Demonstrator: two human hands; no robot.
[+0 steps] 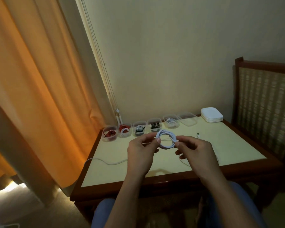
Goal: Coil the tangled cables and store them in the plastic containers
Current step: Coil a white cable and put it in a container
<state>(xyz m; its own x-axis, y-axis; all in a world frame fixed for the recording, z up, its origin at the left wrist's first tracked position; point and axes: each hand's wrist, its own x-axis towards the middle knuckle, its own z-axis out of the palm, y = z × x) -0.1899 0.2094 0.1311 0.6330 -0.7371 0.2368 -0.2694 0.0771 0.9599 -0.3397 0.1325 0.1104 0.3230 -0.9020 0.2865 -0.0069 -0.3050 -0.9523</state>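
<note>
Centre of frame: white cable coil (166,139) held in the air above the table (229,145), a few loops made. Left hand (141,148) pinches its left side w/ thumb & fingers. Right hand (194,150) pinches the right side, fingers curled. Step in hand, prob.: winding, not done yet. A loose tail (109,162) lies across the table at lower left & runs off the edge, and a plug (198,135) rests just right of the coil. Next calls for feeding the slack into even loops, then dropping the coil into the empty container (187,123) at the right end of the back row. The five filled containers (139,129) hold cables. Lids (211,115) are stacked far right.
</note>
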